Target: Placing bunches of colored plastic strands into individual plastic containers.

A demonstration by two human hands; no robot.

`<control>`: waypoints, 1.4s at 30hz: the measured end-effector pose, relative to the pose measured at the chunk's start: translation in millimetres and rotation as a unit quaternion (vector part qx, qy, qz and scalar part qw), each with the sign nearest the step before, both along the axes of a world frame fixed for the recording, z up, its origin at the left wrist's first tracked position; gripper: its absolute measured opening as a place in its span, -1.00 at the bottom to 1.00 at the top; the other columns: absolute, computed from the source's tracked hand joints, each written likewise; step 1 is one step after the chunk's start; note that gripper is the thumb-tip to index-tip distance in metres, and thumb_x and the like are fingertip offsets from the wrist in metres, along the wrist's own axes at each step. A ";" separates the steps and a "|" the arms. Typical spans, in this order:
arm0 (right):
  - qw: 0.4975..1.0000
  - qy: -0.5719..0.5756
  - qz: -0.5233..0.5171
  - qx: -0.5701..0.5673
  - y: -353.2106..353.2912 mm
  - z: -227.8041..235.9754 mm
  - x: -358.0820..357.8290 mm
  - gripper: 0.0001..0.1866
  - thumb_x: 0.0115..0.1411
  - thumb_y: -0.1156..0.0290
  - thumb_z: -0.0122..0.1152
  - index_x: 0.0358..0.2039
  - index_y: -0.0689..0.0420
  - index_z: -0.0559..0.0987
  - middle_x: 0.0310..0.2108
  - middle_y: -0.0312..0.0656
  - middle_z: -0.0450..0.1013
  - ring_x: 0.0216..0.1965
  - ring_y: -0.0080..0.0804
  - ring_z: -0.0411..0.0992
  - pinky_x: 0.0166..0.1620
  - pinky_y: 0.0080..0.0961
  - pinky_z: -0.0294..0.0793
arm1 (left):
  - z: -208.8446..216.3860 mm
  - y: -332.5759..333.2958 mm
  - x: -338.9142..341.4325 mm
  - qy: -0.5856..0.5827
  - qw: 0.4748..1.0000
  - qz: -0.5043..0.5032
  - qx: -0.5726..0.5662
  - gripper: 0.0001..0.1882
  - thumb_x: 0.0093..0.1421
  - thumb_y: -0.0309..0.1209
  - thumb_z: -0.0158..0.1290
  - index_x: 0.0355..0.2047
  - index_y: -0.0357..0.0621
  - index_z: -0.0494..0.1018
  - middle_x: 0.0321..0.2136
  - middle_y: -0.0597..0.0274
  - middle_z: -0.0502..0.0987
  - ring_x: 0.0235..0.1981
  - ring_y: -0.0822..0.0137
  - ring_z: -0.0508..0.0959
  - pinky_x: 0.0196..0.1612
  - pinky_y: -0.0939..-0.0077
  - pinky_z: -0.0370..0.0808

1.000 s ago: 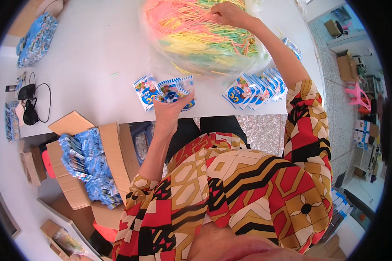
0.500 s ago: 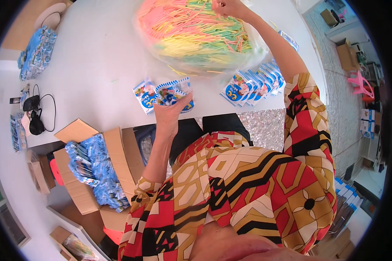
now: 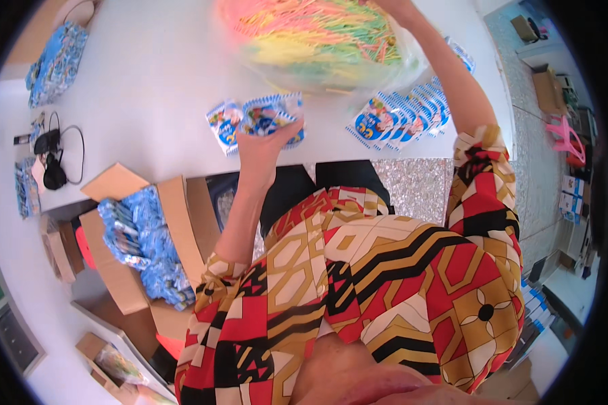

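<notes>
My left hand (image 3: 260,150) is closed around the lower edge of a small blue-and-white printed packet (image 3: 275,108) above the table's near edge. Beside it on the left, a similar loose packet (image 3: 221,123) lies on the table. My right hand (image 3: 393,8) is at the far right side of a large clear plastic bag heaped with thin pink, yellow and green sticks (image 3: 317,42). The picture's upper edge cuts that hand off, so its fingers are hidden.
An overlapping row of blue-and-white packets (image 3: 402,118) lies right on the white table (image 3: 155,88). Bundled packets (image 3: 59,64) sit far left, near a black corded device (image 3: 53,169). Below stands an open carton (image 3: 125,280) holding blue packets. A pink stool (image 3: 566,138) is at right.
The view has shifted, so the table's things sit higher in it. My right hand has moved to the right and partly out of view. My left hand keeps its hold on the packet.
</notes>
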State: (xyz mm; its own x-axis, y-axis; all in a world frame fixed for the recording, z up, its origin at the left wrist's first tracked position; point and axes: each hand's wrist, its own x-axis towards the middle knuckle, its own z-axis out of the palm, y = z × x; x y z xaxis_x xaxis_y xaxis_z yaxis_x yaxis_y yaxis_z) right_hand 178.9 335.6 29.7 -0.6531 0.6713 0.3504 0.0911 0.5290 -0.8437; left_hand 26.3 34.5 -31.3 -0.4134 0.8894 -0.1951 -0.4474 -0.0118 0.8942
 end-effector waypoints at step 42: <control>0.940 -0.093 0.212 0.249 -185.0 17.1 -29.7 -0.70 0.25 0.31 -0.03 -0.07 0.16 0.48 -0.03 -0.16 0.39 0.04 -0.22 0.30 0.10 -0.38 0.26 | 0.8 -11.4 3.9 0.002 0.998 -0.011 0.065 -0.71 -0.11 -0.56 0.28 -0.32 -0.24 0.51 -0.40 0.29 0.57 -0.41 0.54 0.54 -0.28 0.64 0.48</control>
